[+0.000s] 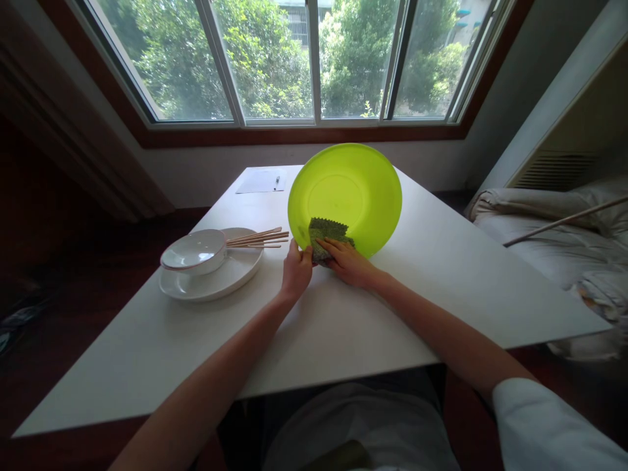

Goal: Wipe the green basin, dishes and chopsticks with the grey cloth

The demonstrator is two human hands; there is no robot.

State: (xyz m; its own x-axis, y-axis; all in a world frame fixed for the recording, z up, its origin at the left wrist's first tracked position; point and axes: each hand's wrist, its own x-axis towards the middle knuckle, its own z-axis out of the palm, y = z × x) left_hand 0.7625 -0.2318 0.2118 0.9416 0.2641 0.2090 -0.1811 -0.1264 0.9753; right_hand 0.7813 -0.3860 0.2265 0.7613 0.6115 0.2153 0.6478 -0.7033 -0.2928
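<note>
The lower-left rim of the lime-green round basin, apparently plastic, is clamped by the left grip. The fingers of the right grip are laid over a dark green zigzag-edged cloth on the basin's near inner wall; whether the cloth is pinched cannot be told. The basin is tilted towards the body above the white counter, held only on its near side. It could be tipped or twisted if the cloth is pressed hard away from that hold. Left of the basin, slender wooden chopsticks jut from a white oval plate bearing a glossy white bowl; their ends could be knocked if the basin is swung leftwards.
</note>
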